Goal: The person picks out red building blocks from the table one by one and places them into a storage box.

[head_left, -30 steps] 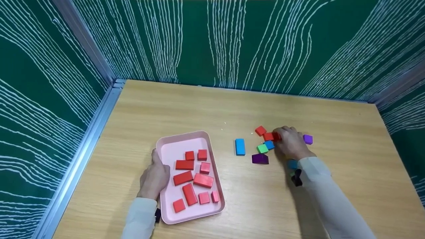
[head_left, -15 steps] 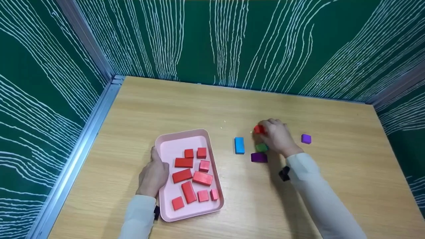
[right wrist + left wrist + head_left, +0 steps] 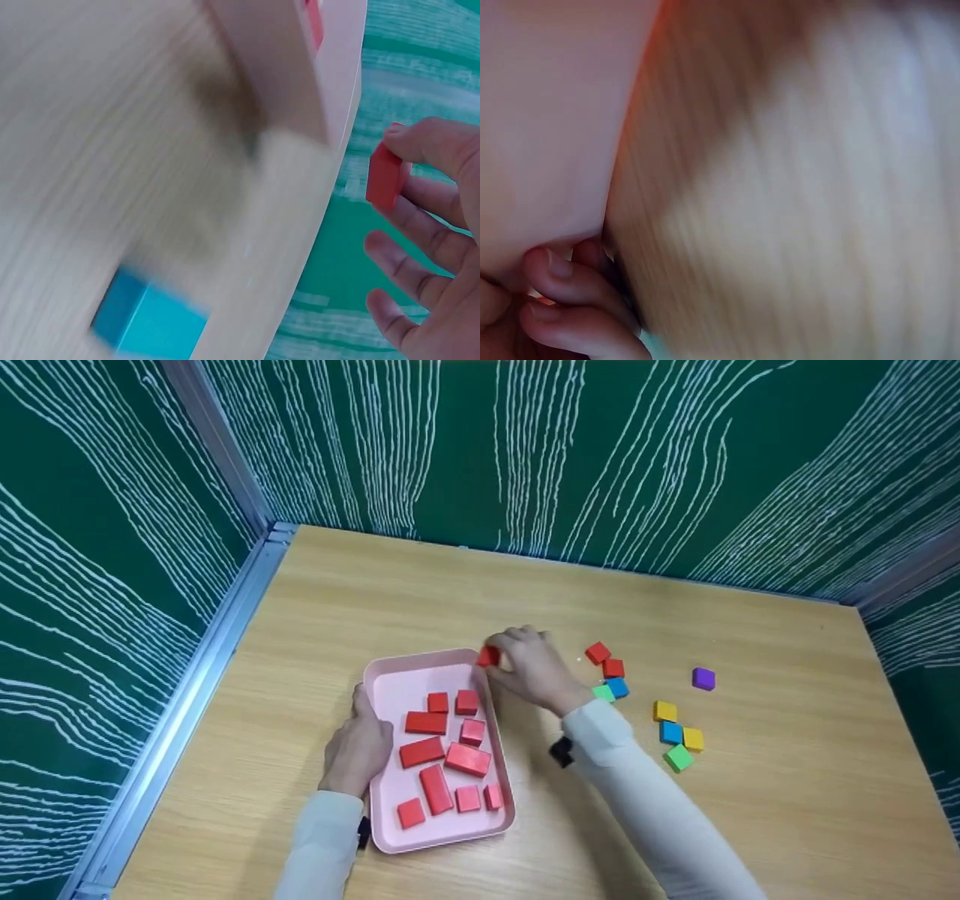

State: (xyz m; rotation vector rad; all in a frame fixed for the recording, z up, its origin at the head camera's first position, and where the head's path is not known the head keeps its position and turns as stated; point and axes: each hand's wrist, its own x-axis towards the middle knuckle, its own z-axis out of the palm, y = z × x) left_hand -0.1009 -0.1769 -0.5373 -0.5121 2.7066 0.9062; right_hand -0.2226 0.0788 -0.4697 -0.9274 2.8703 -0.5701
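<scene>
A pink tray (image 3: 390, 840) with several red blocks, such as a red rectangular block (image 3: 435, 790) and a small red cube (image 3: 410, 813), lies on the wooden table. My left hand (image 3: 356, 750) holds the tray's left side; in the left wrist view its curled fingers (image 3: 577, 289) sit against the tray wall. My right hand (image 3: 536, 667) is at the tray's far right corner, pinching a red block (image 3: 385, 176) between thumb and fingertips, the other fingers spread. In the head view this red block (image 3: 488, 656) overlaps the tray rim.
Right of the tray lie two red blocks (image 3: 598, 652), a blue block (image 3: 616, 688) and a partly hidden green block (image 3: 603, 693). Farther right are yellow blocks (image 3: 664, 711), more blue and green ones, and a purple block (image 3: 703, 679). A blue block (image 3: 150, 315) shows in the right wrist view.
My right hand has taken a red block from the loose group and moved left with it to the tray's far corner. My left hand stays at the tray's left side.
</scene>
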